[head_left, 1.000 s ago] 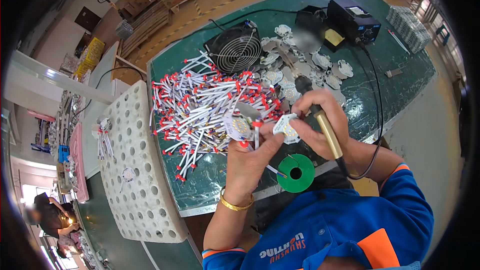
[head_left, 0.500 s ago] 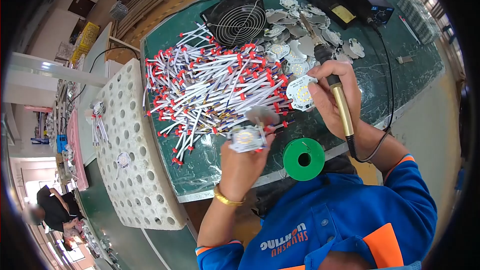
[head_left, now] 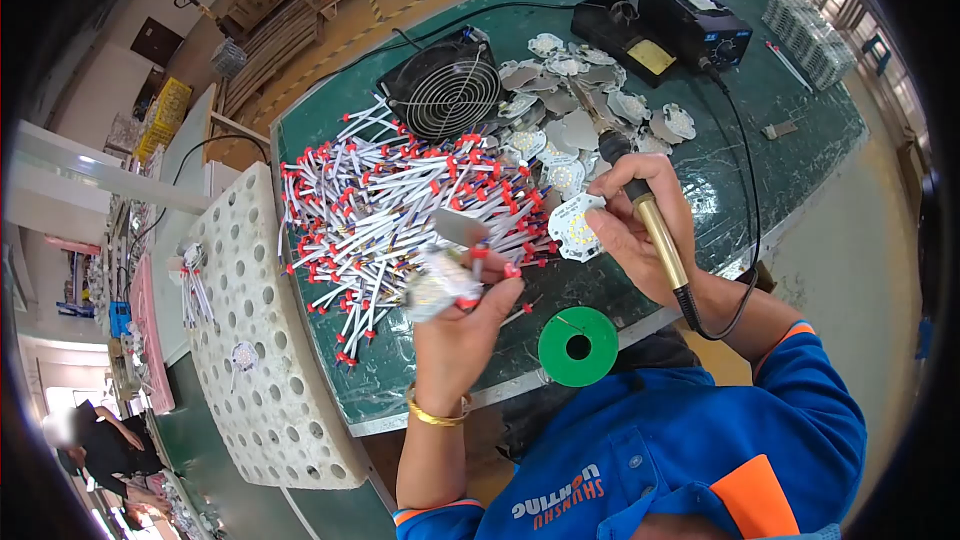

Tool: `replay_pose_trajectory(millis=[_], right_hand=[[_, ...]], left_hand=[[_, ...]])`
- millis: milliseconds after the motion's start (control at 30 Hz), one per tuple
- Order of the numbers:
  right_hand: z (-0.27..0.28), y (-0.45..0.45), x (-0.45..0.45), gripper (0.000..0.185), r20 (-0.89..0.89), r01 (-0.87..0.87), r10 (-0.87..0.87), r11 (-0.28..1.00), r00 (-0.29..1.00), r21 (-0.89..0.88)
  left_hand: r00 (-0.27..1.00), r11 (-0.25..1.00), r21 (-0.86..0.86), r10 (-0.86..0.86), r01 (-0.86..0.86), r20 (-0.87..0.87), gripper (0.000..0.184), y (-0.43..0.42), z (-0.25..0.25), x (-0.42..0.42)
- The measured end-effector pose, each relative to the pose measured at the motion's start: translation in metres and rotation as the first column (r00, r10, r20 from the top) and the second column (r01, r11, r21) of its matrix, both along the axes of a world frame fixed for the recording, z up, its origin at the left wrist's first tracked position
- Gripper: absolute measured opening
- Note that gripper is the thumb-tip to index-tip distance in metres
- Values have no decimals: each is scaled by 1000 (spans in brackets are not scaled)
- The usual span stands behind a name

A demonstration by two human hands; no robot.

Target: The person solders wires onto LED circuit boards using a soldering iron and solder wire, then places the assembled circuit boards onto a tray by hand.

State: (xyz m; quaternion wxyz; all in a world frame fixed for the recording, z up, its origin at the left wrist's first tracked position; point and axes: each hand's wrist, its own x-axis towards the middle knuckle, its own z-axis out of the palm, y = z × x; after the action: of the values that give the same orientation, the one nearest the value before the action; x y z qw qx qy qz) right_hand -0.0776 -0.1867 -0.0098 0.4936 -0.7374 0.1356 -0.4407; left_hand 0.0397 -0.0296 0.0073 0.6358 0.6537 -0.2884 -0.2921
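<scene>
At the centre of the frame, the right hand point(head_left: 640, 260) pinches a white disc point(head_left: 575, 228) by its notched rim between thumb and forefinger, while a soldering iron point(head_left: 655, 225) lies across the same hand. Left of centre, the left hand point(head_left: 458, 325) grips a blurred disc point(head_left: 437, 285), with a grey disc point(head_left: 460, 228) and red pieces point(head_left: 478, 252) at its fingers; motion blur leaves unclear exactly how these are held. The white disc looks thin, light and stiff, its smooth face perhaps a little slippery and its yellow dots probably easily damaged, so the rim seems the best hold. The iron is likely heavier, safest held by its black grip or smooth, gold-coloured handle, away from the metal end. Glossy white wires point(head_left: 400, 210) with red collars, apparently bendy, spread across the middle left. More flat discs point(head_left: 570, 130) overlap at upper centre; a round green spool point(head_left: 555, 365) sits at lower centre, on the shiny green tabletop point(head_left: 770, 170).
</scene>
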Motion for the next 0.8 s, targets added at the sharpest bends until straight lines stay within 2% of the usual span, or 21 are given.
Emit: replay_pose_trajectory(millis=[33,67,100,167,233,300,333,367,433,467,533,800], right_hand=[[0,2,0,28,24,-30,29,997,999,77],[1,4,1,29,50,-64,57,986,997,153],[3,5,0,29,57,-67,59,987,997,149],[8,7,-3,30,-1,-82,83,987,997,136],[11,9,-3,30,20,-101,99,986,995,132],[12,11,0,29,37,-122,118,984,992,129],[9,11,3,29,68,-103,97,990,993,99],[7,11,5,28,98,-84,77,994,992,71],[10,14,7,27,82,-76,71,995,994,59],[11,15,8,27,65,-63,60,997,996,49],[10,16,9,26,52,-58,56,998,997,35],[5,13,15,27,27,-39,40,997,999,-60]], left_hand=[[996,1000,-1,8,-8,-89,23,4,8,4],[995,996,-92,0,-10,-103,29,8,7,8],[995,995,-96,2,-12,-96,29,9,10,8],[954,959,-216,118,-181,-275,37,10,15,7],[953,956,-231,114,-182,-280,34,12,8,10],[892,946,-317,-85,-68,-444,30,12,0,9],[890,942,-335,-138,-18,-436,28,8,1,4],[831,940,-338,-226,49,-508,29,7,6,0],[771,945,-319,-259,77,-581,26,8,-3,-1],[774,944,-324,-256,70,-580,26,7,-7,-2],[761,973,-220,-199,76,-618,24,3,-12,-4],[728,970,-234,-209,69,-653,22,1,-14,-2]])
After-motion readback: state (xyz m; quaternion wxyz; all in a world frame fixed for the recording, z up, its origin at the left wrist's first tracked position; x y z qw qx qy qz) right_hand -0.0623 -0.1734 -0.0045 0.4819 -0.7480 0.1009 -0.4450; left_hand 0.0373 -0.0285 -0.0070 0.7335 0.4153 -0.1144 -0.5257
